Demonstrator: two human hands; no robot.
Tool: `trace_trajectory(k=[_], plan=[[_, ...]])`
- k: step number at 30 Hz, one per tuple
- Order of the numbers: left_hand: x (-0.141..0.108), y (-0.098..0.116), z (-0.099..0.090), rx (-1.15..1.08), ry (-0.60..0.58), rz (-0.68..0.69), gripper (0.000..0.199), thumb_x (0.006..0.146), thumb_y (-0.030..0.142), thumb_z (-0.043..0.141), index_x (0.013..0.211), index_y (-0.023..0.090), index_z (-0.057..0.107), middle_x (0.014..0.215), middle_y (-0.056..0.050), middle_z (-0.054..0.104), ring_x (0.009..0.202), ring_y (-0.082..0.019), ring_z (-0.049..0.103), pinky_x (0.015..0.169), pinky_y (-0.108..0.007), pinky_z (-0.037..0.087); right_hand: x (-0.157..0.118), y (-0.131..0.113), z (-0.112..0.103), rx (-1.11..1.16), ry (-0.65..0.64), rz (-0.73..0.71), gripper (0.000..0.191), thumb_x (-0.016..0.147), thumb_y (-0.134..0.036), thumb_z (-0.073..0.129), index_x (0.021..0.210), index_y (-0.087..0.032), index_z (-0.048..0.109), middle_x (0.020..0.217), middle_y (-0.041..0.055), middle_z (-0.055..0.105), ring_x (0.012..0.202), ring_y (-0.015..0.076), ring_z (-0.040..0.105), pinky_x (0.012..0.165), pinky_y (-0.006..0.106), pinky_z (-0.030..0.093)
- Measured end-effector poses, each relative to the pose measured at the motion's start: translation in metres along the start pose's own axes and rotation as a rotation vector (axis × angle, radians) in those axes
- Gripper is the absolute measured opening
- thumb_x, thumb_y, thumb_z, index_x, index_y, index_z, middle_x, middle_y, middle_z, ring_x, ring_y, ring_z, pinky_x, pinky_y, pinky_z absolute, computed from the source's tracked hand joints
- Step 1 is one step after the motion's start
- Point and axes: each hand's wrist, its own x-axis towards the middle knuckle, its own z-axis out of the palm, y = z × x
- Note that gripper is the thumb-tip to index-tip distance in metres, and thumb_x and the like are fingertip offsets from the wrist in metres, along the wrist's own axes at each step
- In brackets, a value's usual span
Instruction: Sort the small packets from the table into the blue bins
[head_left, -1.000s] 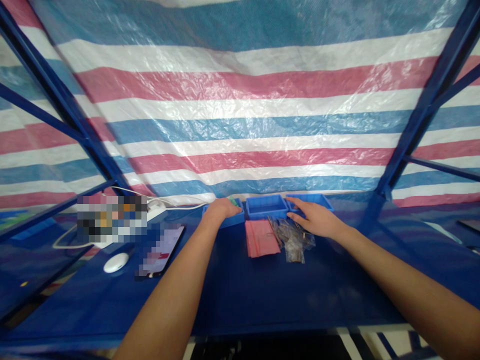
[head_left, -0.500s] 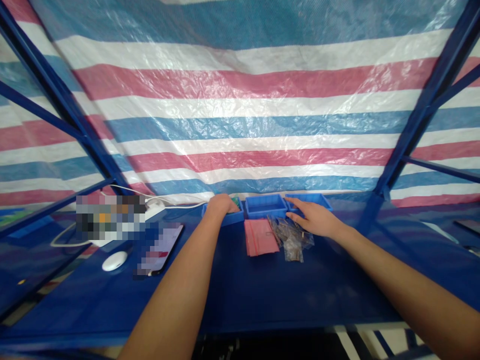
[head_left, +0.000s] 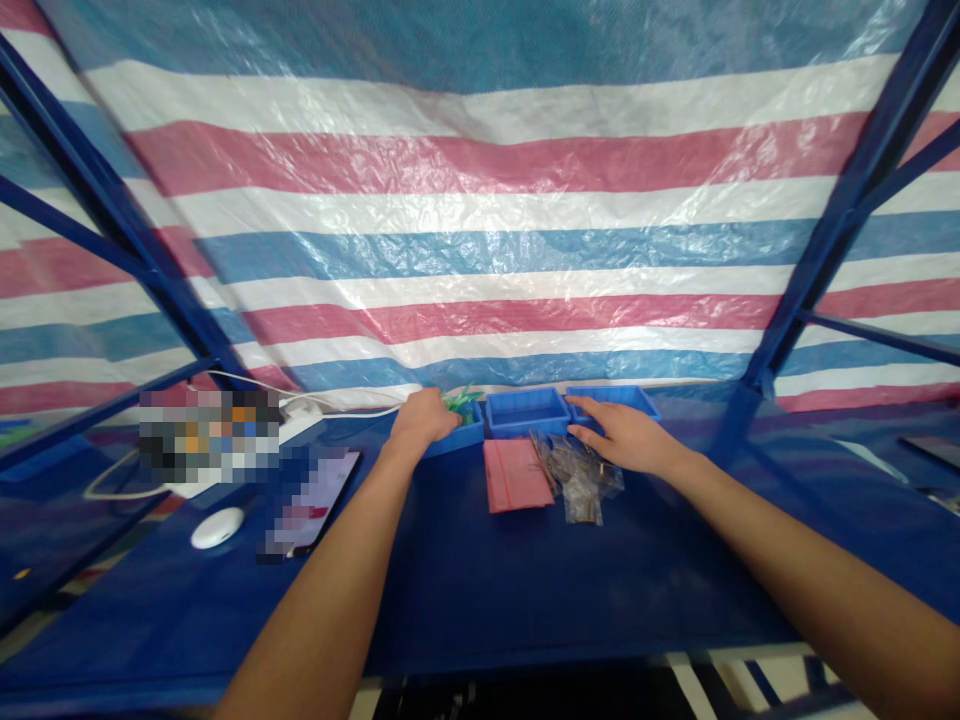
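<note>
Pink bags point(head_left: 517, 475) lie in a flat stack on the blue table point(head_left: 585, 590), and they serve here as the centre of the clock. Touching or just beside them at three o'clock is a loose heap of clear bags point(head_left: 583, 490) with thin brownish pieces inside, too small to name. Three blue bins stand in a row behind: the left bin point(head_left: 459, 437) at ten o'clock, the middle bin point(head_left: 527, 428) at twelve and the right bin point(head_left: 637, 400) at two. Green pieces point(head_left: 463, 400) show in the left bin, some of them sticking up above its rim. The left hand point(head_left: 421, 418) is at the left side of that bin, its fingers curled down next to the green pieces; whether they grip any is hidden. The right hand point(head_left: 622, 432) is over the near side of the right bin and the far edge of the clear bags, its thumb and forefinger spread apart and nothing visible between them; contact with the bags is unclear. Over at nine o'clock lies a phone point(head_left: 311, 500), partly blurred, with a round white object point(head_left: 217, 527) farther out towards half past eight. A striped plastic sheet point(head_left: 487, 230) hangs behind everything at twelve.
</note>
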Motion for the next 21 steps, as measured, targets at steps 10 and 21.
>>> trace_trajectory(k=[10, 21], plan=[[-0.028, -0.002, -0.051, -0.053, 0.314, 0.354, 0.039, 0.077, 0.033, 0.066, 0.113, 0.019, 0.066, 0.113, -0.012, 0.071, 0.105, -0.03, 0.067, 0.098, -0.037, 0.05, 0.0, 0.001, -0.001, 0.003, -0.008, 0.007, 0.061, 0.1, -0.051, 0.051, 0.154, -0.025, 0.043, 0.128, 0.0114, 0.072, 0.118, 0.0332, 0.068, 0.101, 0.045, 0.053], [-0.104, -0.013, -0.024, -0.288, 0.033, 0.593, 0.028, 0.075, 0.019, 0.063, 0.103, 0.024, 0.065, 0.107, -0.002, 0.069, 0.098, -0.023, 0.067, 0.092, -0.033, 0.052, 0.0, 0.001, -0.002, -0.005, -0.011, -0.014, 0.06, 0.1, -0.05, 0.051, 0.153, -0.024, 0.044, 0.128, 0.0113, 0.072, 0.118, 0.0328, 0.068, 0.102, 0.045, 0.052]])
